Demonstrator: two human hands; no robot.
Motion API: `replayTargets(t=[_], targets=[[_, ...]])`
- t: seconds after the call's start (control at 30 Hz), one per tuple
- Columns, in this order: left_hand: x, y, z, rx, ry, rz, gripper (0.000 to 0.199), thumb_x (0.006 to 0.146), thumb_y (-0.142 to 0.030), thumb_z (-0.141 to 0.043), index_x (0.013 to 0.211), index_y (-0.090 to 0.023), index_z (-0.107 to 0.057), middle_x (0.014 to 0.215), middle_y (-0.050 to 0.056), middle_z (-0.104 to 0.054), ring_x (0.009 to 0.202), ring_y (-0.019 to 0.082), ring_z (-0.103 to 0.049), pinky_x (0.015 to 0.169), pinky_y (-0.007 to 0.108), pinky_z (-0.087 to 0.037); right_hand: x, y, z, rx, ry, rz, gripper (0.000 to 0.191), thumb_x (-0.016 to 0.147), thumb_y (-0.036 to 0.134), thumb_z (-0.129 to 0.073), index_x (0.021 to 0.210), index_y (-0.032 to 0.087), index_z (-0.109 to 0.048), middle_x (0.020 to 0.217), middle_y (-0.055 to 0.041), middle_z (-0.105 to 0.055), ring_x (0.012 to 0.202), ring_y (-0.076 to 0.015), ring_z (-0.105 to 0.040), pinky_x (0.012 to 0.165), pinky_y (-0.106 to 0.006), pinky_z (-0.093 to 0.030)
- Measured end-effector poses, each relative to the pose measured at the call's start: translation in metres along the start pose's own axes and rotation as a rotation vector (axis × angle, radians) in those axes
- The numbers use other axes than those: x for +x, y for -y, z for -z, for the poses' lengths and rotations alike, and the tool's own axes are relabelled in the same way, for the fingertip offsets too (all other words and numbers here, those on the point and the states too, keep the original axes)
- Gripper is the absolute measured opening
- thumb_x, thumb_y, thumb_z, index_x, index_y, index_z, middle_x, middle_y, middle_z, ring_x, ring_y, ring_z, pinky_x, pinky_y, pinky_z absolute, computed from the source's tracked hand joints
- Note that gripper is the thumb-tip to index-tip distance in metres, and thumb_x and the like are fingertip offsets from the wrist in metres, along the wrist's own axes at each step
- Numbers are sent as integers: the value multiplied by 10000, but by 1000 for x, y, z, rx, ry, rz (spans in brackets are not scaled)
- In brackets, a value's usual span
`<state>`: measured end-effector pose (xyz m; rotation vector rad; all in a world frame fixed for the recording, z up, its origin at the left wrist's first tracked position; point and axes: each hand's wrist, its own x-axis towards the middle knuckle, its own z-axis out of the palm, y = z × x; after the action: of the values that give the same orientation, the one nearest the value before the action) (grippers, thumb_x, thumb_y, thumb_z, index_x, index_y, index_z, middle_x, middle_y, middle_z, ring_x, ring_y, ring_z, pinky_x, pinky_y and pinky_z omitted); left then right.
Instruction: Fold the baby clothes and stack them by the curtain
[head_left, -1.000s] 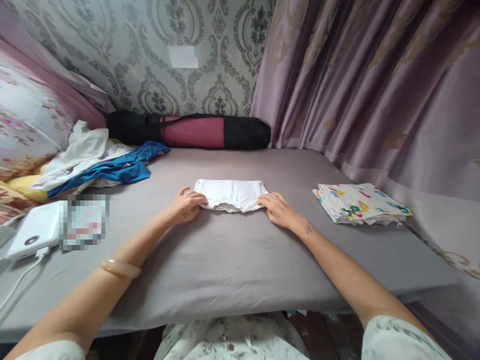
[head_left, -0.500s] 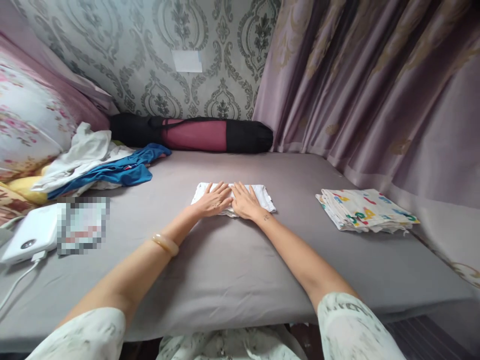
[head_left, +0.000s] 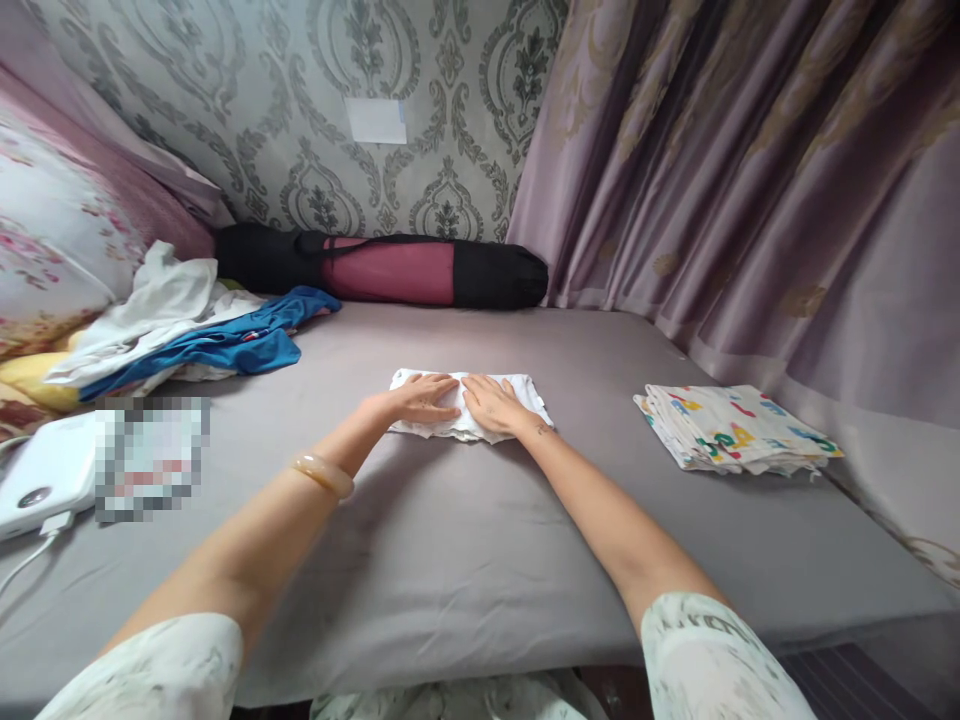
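A folded white cloth (head_left: 471,428) lies flat on the grey sheet, straight in front of me. My left hand (head_left: 426,398) rests palm down on its left half, fingers stretched out and turned inward. On the right half lies my right hand (head_left: 491,404), also flat, its fingers pointing up and to the left. Between the two hands a narrow strip of the cloth shows. Parts of the cloth are hidden beneath both palms.
At the right is a stack of folded cloths (head_left: 739,425) with colourful prints. Rumpled white and blue clothes (head_left: 202,340) lie at the left, above a white power bank (head_left: 56,470) with a cable. A long black and maroon bag (head_left: 390,270) lies along the wall.
My hands have moved slightly apart on the cloth, the left one turning more sideways. More of the cloth's near edge shows. The view has shifted a little.
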<state>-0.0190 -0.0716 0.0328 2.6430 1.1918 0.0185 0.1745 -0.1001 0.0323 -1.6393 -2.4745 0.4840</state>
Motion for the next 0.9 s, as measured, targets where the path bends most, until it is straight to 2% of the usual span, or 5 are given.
replayTargets(t=[0.1, 0.2, 0.33, 0.53, 0.9], targets=[[5, -5, -9, 31, -147, 63, 458, 985, -308, -256, 1358, -151, -468, 1443, 148, -490, 1333, 276, -450, 1106, 484, -298, 3, 2, -4, -36, -71, -4, 553, 999, 324, -217, 1503, 129, -334, 1584, -115, -290, 1476, -242, -189, 1189, -509, -74], [6, -14, -25, 69, -246, 129, 482, 1003, -326, -221, 1393, -138, -432, 1486, 177, -436, 1392, 284, -378, 1117, 515, -285, 3, 4, -15, -54, -142, -12, 550, 992, 308, -243, 1501, 121, -338, 1567, -113, -328, 1459, -230, -235, 1191, -470, -98], [4, -18, -35, 110, -239, 153, 513, 1009, -350, -212, 1436, -130, -394, 1510, 175, -410, 1421, 290, -336, 1133, 511, -263, 4, 3, -23, -65, -195, -6, 551, 986, 313, -255, 1490, 113, -356, 1550, -116, -361, 1433, -245, -282, 1182, -486, -126], [4, -15, -26, 145, -202, 149, 499, 1014, -360, -226, 1431, -141, -392, 1512, 176, -406, 1420, 283, -341, 1121, 508, -285, 4, -3, -16, -13, -127, -4, 581, 993, 363, -256, 1505, 99, -326, 1578, -119, -302, 1464, -244, -224, 1190, -468, -122], [-13, 5, -37, 138, -305, 238, 503, 999, -454, -257, 1404, -207, -426, 1462, 175, -458, 1402, 304, -343, 1100, 558, -277, -8, -16, -19, -73, -165, -125, 649, 989, 458, -297, 1502, 61, -315, 1573, -175, -290, 1467, -276, -214, 1188, -452, -99]])
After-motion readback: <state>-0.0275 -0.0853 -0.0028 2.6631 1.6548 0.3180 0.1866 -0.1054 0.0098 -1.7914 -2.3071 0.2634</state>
